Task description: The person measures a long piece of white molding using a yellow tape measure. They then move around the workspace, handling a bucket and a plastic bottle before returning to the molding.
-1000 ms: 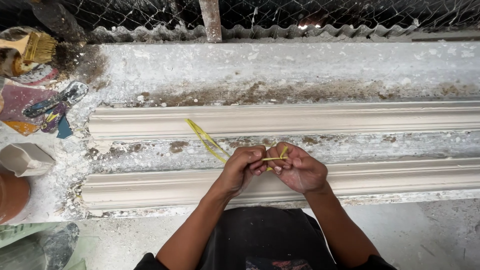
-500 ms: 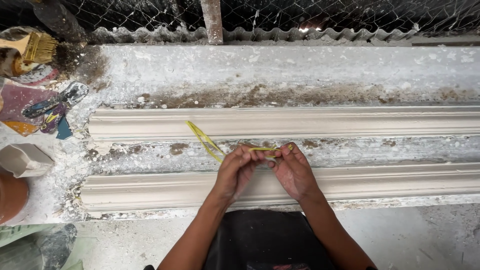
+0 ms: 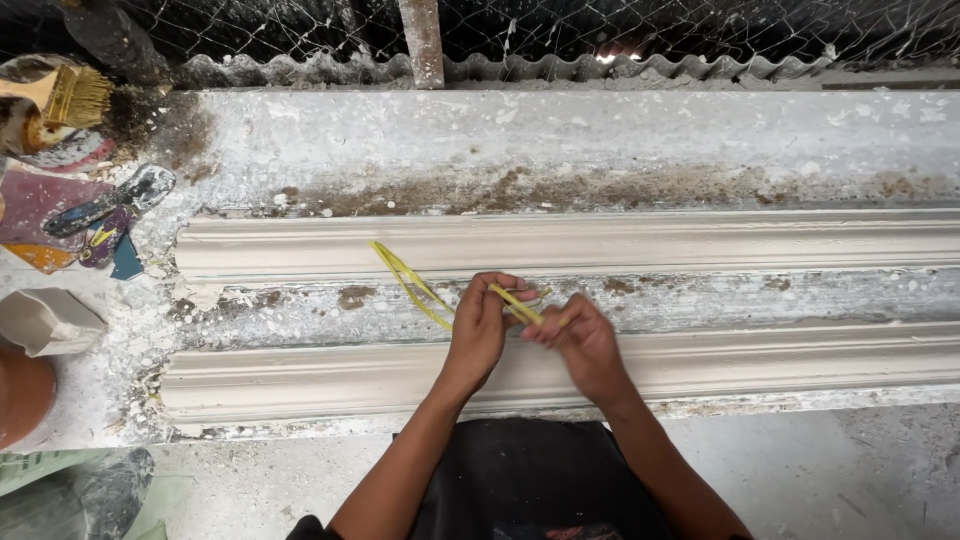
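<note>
hands meet over the near side of a plaster-spattered workbench (image 3: 620,140), both closed on one thin yellow strip (image 3: 410,282). the left hand (image 3: 478,325) is curled in a narrow pinch with the strip passing under its fingertips; the right hand (image 3: 580,340) pinches the other end of the same strip just beside it, the two hands almost touching. from the left hand the strip's loose part loops away up and to the left, its tip lying on the far moulding.

two long pale cornice mouldings lie side by side across the bench: the far moulding (image 3: 700,240) beyond the hands, the near moulding (image 3: 800,358) directly under the wrists, with a rough strip of bench between them.

at the left edge stand two containers: a terracotta-coloured pot (image 3: 20,395), contents hidden, and a pale crumpled cup (image 3: 45,320) above it, contents not clear. one brush (image 3: 70,95) with yellow bristles lies at the far left corner, near one plaster-caked pair of scissors (image 3: 110,205). wire mesh (image 3: 650,30) runs behind the bench.
</note>
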